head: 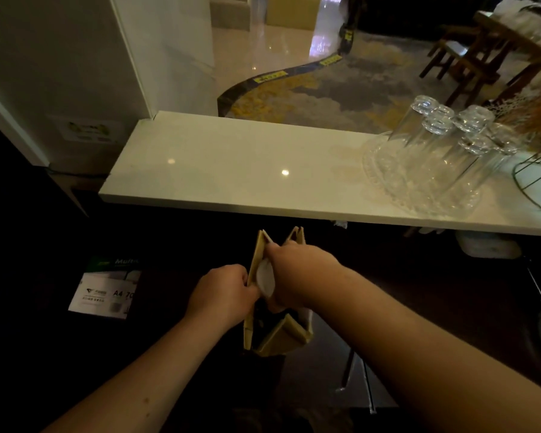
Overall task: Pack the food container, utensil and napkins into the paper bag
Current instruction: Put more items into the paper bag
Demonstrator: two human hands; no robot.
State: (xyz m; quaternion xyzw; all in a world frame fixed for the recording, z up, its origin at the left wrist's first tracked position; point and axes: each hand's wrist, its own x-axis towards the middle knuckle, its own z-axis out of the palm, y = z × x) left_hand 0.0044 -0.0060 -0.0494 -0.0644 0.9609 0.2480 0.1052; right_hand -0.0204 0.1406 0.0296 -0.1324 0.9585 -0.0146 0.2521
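Observation:
A brown paper bag (pixel 289 334) stands open-mouthed on a dark lower surface below the white counter. My left hand (pixel 224 293) pinches the bag's left rim and holds it apart. My right hand (pixel 294 270) reaches down into the bag's mouth, gripping something white (pixel 264 279) that looks like a napkin, halfway inside. The bag's interior is dark, so I cannot tell what else lies in it. No food container or utensil shows outside the bag.
A white stone counter (pixel 231 164) runs across above the bag. At its right end, several upturned glasses (pixel 434 135) stand on a clear glass tray, beside a green wire basket (pixel 537 179). A pack of A4 paper (pixel 107 292) lies at the left.

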